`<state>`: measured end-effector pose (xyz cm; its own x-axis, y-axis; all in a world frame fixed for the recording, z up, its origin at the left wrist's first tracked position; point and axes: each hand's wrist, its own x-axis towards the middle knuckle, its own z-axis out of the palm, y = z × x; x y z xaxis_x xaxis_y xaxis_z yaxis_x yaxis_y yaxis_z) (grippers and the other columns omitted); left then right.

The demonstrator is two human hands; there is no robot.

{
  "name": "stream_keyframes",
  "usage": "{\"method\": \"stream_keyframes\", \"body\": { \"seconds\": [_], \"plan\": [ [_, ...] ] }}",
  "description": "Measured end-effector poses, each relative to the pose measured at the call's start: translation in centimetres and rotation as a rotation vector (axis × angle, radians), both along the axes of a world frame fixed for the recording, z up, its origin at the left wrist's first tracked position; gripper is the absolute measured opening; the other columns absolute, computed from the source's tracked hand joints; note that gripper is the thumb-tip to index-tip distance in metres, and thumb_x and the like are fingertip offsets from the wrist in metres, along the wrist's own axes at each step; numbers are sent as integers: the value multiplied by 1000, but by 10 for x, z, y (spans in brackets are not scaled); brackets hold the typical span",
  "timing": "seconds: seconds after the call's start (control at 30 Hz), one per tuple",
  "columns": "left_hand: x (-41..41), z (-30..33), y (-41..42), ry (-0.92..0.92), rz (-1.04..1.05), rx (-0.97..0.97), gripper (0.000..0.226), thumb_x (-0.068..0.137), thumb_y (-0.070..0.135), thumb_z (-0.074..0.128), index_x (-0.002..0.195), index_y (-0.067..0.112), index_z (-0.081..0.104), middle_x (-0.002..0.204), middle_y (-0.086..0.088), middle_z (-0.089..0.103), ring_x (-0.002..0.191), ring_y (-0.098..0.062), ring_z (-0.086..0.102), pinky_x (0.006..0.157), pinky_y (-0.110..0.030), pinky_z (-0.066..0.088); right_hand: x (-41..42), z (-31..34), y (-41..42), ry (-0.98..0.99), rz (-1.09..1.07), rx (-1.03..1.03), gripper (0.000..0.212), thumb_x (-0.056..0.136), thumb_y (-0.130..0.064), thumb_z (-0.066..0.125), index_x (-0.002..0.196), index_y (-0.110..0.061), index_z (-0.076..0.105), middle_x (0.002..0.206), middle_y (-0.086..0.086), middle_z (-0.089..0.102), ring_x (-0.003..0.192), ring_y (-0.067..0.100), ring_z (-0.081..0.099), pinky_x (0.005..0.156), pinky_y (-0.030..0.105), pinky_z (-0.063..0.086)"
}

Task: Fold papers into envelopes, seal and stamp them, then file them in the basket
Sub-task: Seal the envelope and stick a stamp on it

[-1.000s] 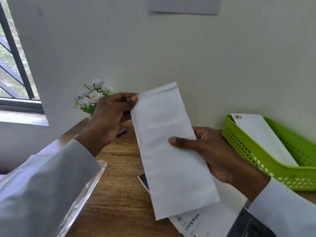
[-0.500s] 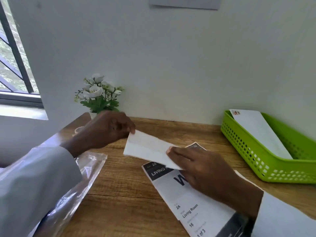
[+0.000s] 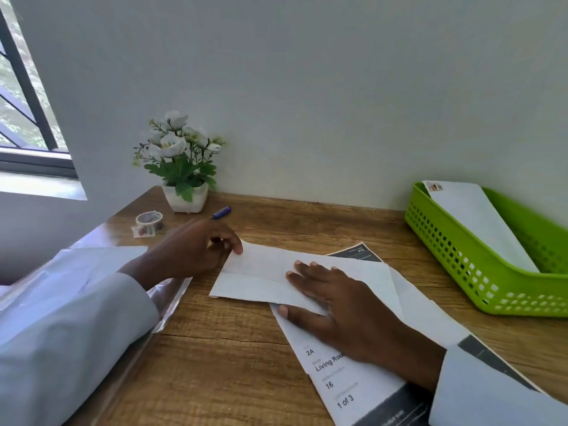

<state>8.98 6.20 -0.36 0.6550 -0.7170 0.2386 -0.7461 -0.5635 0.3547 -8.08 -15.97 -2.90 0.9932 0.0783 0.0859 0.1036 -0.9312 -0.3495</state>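
While both hands (image 3: 344,305) press the envelope (image 3: 261,276) flat, the sheet (image 3: 347,382) reads "Living Room".
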Motion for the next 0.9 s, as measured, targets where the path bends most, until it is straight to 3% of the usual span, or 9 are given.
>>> {"method": "stream_keyframes", "body": {
  "seconds": [0.13, 0.2, 0.3, 0.4, 0.5, 0.57, 0.67, 0.77, 0.9],
  "plan": [
    [2, -3, -1, 1, 3, 52, 22, 87, 16, 68, 97, 36, 70, 100, 19, 62, 92, -2, 56, 83, -32, 53, 0, 3, 5, 23, -19, -7, 77, 82, -81, 34, 150, -46, 27, 159, -29, 13, 148, -5, 8, 120, 27, 7],
    [1, -2, -2, 2, 9, 81, 20, 88, 18, 67, 101, 33, 70, 105, 15, 63, 90, -2, 55, 79, -22, 50, -2, 10, 6, 46, -22, -5, 81, 77, -84, 34, 149, -47, 31, 158, -31, 17, 147, -5, 12, 122, 30, 12],
    [1, 10, -1, 15, -10, 126, 19, 90, 19, 65, 107, 24, 70, 102, 14, 64, 87, 1, 56, 71, -7, 41, 0, 32, 7, 5, -58, -27, 83, 73, -85, 36, 142, -41, 47, 152, -28, 35, 140, -1, 34, 117, 31, 29],
    [6, 26, 15, -26, -2, 83, 14, 89, 21, 67, 102, 20, 74, 95, 17, 66, 76, 6, 56, 64, -1, 39, 18, 58, 19, -109, 0, -89, 65, 78, -75, 49, 126, -34, 64, 133, -19, 61, 117, 3, 56, 96, 27, 43],
    [23, 34, 34, -68, 99, -84, 7, 82, 22, 74, 88, 23, 77, 81, 14, 71, 64, 10, 58, 61, -10, 42, 46, 68, 27, -225, 10, -19, 44, 83, -56, 65, 114, -25, 74, 117, -12, 71, 102, 2, 62, 85, 24, 46],
    [36, 28, 61, -90, 256, -313, 4, 79, 18, 78, 82, 16, 78, 71, 6, 70, 56, 12, 56, 59, -14, 44, 74, 70, 45, -269, 61, 78, 34, 83, -47, 69, 103, -22, 77, 104, -8, 76, 92, 7, 69, 81, 29, 55],
    [51, 8, 100, -107, 538, -588, 6, 80, 15, 76, 82, 10, 77, 71, -1, 71, 54, 3, 59, 63, -23, 51, 115, 66, 76, -265, 148, 187, 23, 82, -34, 75, 102, -23, 78, 95, -7, 78, 83, 4, 70, 77, 25, 57],
    [62, -9, 120, 10, 661, -594, 10, 82, 9, 69, 86, 14, 77, 78, -3, 73, 64, -11, 63, 74, -33, 56, 151, 52, 105, -271, 202, 292, 18, 80, -23, 78, 98, -18, 79, 91, -5, 77, 80, 4, 69, 73, 17, 55],
    [63, -16, 123, 119, 610, -505, 22, 82, 3, 62, 91, 17, 76, 80, 0, 69, 69, -12, 62, 76, -37, 58, 182, 27, 135, -216, 156, 463, 10, 79, -20, 80, 88, -18, 77, 80, -6, 75, 71, 5, 69, 65, 19, 55]
  ]
}}
